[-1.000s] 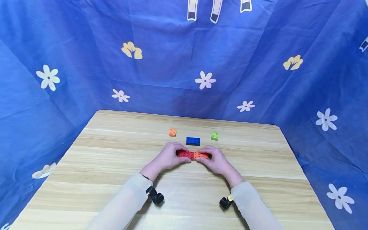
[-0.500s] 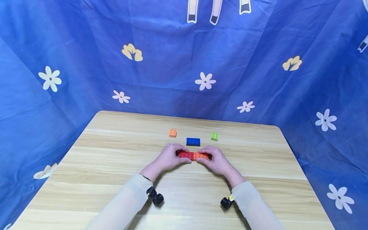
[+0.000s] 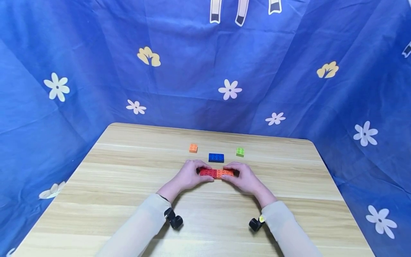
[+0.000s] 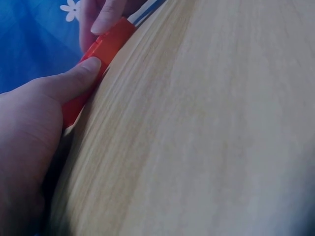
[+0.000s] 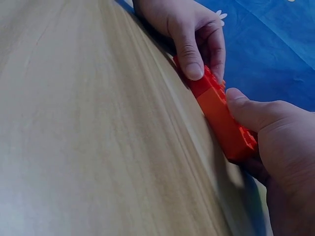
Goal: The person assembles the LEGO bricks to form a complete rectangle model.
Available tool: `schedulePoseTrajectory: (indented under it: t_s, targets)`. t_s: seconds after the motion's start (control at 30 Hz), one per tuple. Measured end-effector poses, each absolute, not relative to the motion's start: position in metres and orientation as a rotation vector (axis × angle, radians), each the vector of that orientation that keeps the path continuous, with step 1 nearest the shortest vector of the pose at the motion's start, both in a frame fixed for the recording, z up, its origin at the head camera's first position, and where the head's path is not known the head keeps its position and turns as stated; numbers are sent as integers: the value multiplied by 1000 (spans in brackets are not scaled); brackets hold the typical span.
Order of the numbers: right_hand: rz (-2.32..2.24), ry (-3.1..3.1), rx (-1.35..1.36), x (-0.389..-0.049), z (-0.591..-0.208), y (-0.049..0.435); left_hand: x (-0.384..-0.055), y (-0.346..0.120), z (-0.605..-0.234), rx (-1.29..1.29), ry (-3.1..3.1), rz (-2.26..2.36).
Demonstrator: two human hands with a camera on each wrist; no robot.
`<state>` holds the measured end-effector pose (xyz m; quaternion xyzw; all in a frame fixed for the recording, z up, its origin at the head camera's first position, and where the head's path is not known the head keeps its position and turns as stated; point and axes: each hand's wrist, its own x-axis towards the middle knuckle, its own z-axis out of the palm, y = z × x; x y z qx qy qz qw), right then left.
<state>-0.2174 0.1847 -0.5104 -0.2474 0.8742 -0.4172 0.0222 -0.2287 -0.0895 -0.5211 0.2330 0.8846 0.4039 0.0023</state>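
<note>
Two toy building bricks, a red brick [image 3: 208, 173] and an orange brick [image 3: 219, 174], lie end to end on the wooden table in the head view. My left hand [image 3: 189, 175] grips the red brick, its thumb along the near side and fingers round the far side. Around the orange brick, the thumb and fingers of my right hand [image 3: 244, 179] are loosely bent. The right wrist view shows the near face of the orange brick [image 5: 219, 120] uncovered, with that thumb beside its studs. The bricks' far sides are hidden there.
Beyond the hands lie a blue brick [image 3: 216, 157], a small orange brick [image 3: 193, 147] and a small green brick [image 3: 240, 152]. A blue curtain [image 3: 192, 89] printed with flowers hangs behind the table [image 3: 218, 221] and along both sides.
My right hand has shifted slightly to the right and loosened, so more of the orange brick shows. The left hand and the bricks stay in place.
</note>
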Motion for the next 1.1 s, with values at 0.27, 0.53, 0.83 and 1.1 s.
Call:
schedulePoseTrajectory:
  t_s: [0.27, 0.53, 0.83, 1.1]
  targets:
    - [-1375, 2685, -794, -223, -506, 187, -228, -89, -521, 743, 2782, 1278]
    - [-1416, 2733, -798, -233, -505, 186, -226, -88, -518, 757, 2776, 1293]
    - [-1433, 2776, -749, -241, -507, 180, -223, -88, -517, 738, 2776, 1278]
    - [-1420, 2752, -778, -249, -508, 175, -221, -88, -518, 735, 2786, 1261]
